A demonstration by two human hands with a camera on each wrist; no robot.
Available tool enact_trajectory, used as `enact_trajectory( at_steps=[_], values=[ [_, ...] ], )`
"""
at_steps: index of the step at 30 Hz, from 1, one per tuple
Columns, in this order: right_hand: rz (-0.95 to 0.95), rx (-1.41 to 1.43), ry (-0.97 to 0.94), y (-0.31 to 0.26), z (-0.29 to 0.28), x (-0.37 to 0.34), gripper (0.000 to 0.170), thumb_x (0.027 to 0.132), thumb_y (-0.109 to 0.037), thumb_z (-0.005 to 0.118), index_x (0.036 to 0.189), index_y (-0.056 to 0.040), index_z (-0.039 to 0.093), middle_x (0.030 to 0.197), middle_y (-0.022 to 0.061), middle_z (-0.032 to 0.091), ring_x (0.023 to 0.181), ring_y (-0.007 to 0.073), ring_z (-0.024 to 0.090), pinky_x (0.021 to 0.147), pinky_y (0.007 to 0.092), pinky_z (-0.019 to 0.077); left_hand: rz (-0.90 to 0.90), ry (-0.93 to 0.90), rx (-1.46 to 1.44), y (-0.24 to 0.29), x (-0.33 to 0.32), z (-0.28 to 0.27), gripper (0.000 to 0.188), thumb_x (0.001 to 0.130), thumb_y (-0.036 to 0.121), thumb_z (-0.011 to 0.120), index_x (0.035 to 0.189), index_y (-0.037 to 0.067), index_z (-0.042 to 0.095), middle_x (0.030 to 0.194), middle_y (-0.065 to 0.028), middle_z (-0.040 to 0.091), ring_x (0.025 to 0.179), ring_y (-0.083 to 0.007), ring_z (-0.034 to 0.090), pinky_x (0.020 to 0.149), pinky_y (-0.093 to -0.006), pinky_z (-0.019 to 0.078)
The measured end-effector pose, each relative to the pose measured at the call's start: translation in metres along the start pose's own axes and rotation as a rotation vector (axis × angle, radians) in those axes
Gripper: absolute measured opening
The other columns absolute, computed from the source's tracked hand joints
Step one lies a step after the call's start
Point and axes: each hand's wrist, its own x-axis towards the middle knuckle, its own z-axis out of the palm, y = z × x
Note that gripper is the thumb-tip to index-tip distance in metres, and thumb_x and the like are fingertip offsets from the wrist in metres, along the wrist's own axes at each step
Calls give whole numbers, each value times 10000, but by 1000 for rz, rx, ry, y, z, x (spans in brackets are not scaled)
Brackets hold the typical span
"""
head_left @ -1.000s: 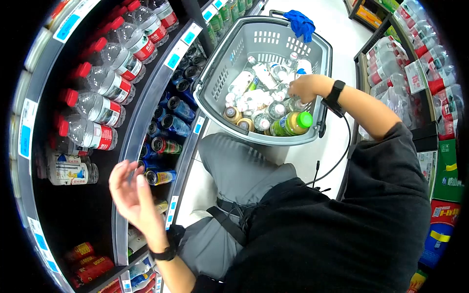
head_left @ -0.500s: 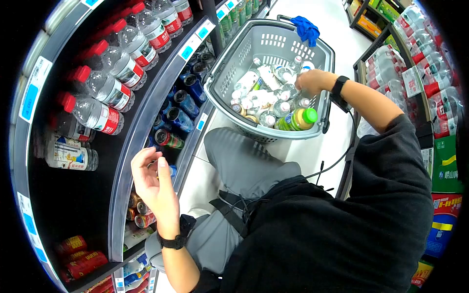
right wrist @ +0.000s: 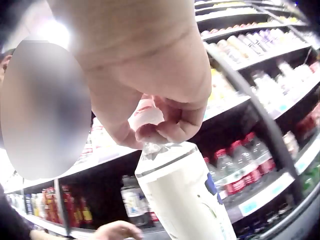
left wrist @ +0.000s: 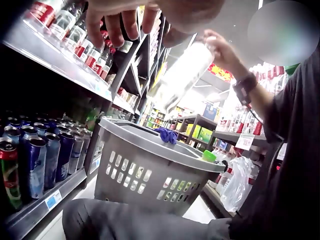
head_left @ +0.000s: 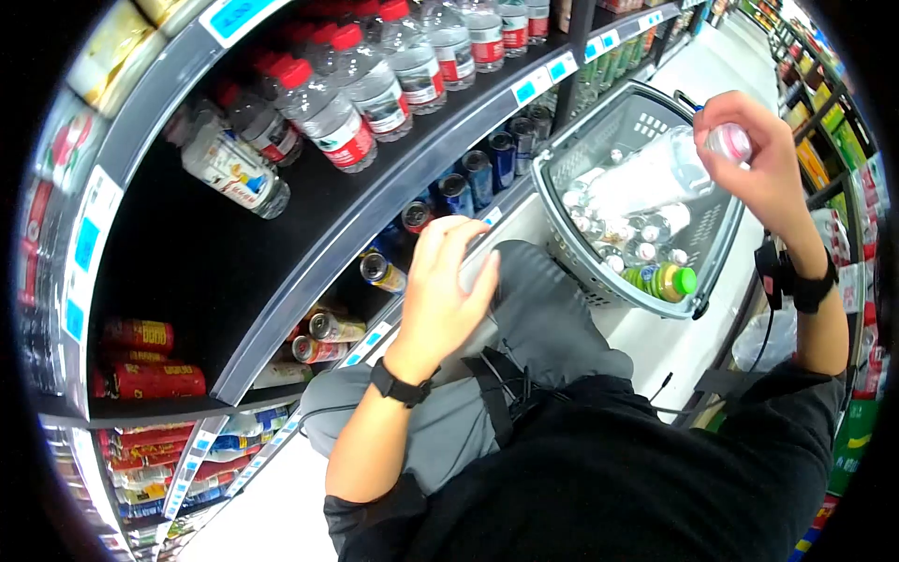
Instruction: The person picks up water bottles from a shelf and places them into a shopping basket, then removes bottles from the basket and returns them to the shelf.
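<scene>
My right hand [head_left: 754,155] grips a clear bottle with a white label [head_left: 646,178] by its neck, just under the pinkish cap [head_left: 729,143]. In the head view the bottle slants over the grey basket [head_left: 599,245], above several bottles lying inside. Up close in the right wrist view, the white wrapped body [right wrist: 185,192] hangs below my fingers and thumb. My left hand [head_left: 440,290] hovers empty over my knee beside the drink shelf, fingers loosely bent. A green-capped bottle [head_left: 667,280] leans at the basket's near corner.
On the left shelf [head_left: 309,225] stand rows of red-capped water bottles [head_left: 375,89], one white-labelled bottle [head_left: 232,169] and red cans [head_left: 154,375]. Drink cans [head_left: 456,194] fill the shelf below. A blue cloth [left wrist: 167,135] hangs on the basket's far rim. Stocked shelves line the aisle's right.
My right hand has come up out of the basket with the white-labelled bottle. My left hand has shifted right, and the head view has turned toward the shelf.
</scene>
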Motion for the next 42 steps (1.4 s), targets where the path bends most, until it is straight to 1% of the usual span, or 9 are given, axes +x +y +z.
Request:
enact_trajectory(
  at_steps=[5, 11, 15, 18, 20, 25, 29, 33, 42],
  values=[
    [-289, 327, -162, -77, 40, 24, 261, 753, 78, 659, 991, 7, 578, 942, 93, 618, 907, 139, 598, 809, 258, 459, 53, 17, 48, 6, 4, -2, 846, 623, 261, 882, 1312, -10, 472, 1276, -191, 514, 1190, -377, 492, 1022, -430, 403],
    [-604, 424, -203, -106, 100, 52, 317, 723, 54, 753, 1017, 25, 639, 956, 127, 686, 900, 182, 675, 752, 269, 530, -68, 134, -369, 3, -13, -2, 765, 600, 204, 884, 1236, 1, 512, 1104, -172, 657, 992, -270, 671, 868, -368, 524],
    [-518, 243, -171, -94, 108, 64, 533, 797, 5, 666, 1303, -46, 506, 1370, 123, 462, 714, 65, 527, 630, 215, 457, -189, 201, -337, 6, -9, -15, 707, 654, 173, 861, 1230, -8, 494, 1090, -159, 660, 971, -202, 660, 848, -341, 520],
    [-496, 84, -93, -74, 105, 61, 506, 796, 9, 646, 1285, -43, 522, 1243, 98, 537, 736, 84, 542, 654, 230, 446, -284, 369, -469, 8, -6, -22, 570, 723, 97, 807, 1185, -17, 492, 1016, -121, 649, 837, -202, 666, 739, -327, 549],
    [-437, 102, -96, -60, 103, 52, 491, 793, -3, 656, 1266, -60, 537, 1150, 75, 570, 719, 99, 532, 630, 244, 442, -649, 353, -948, 22, 0, -48, 477, 789, 72, 739, 1179, -36, 485, 983, -138, 638, 777, -224, 678, 627, -331, 587],
    [-254, 75, -68, -14, 88, 27, 417, 799, -26, 665, 1204, -68, 573, 935, 42, 630, 698, 149, 556, 610, 276, 455, -830, 333, -1061, -3, 3, -87, 558, 918, 448, 528, 1105, -78, 512, 873, -190, 629, 663, -302, 673, 607, -377, 588],
    [-94, -290, -80, 46, 66, 13, 264, 828, -92, 657, 1085, -69, 605, 842, 87, 639, 675, 217, 608, 608, 322, 482, -761, 620, -980, -21, 8, -92, 436, 882, 253, 674, 1178, -7, 487, 1009, -140, 598, 831, -313, 679, 680, -407, 618],
    [169, -463, -110, 93, 48, -12, 207, 840, -141, 644, 1034, -78, 612, 806, 109, 651, 675, 250, 633, 613, 357, 492, -632, 847, -725, -34, 14, -99, 403, 857, 121, 721, 1201, 33, 531, 1066, -82, 625, 884, -168, 638, 703, -320, 547],
    [384, -635, -295, 170, 35, -58, 183, 835, -202, 636, 974, -83, 624, 787, 132, 663, 746, 313, 659, 656, 422, 509, -403, 890, -424, -68, 17, -125, 561, 776, 6, 768, 1262, -51, 494, 1186, -133, 616, 1044, -200, 617, 921, -322, 485]
  ],
)
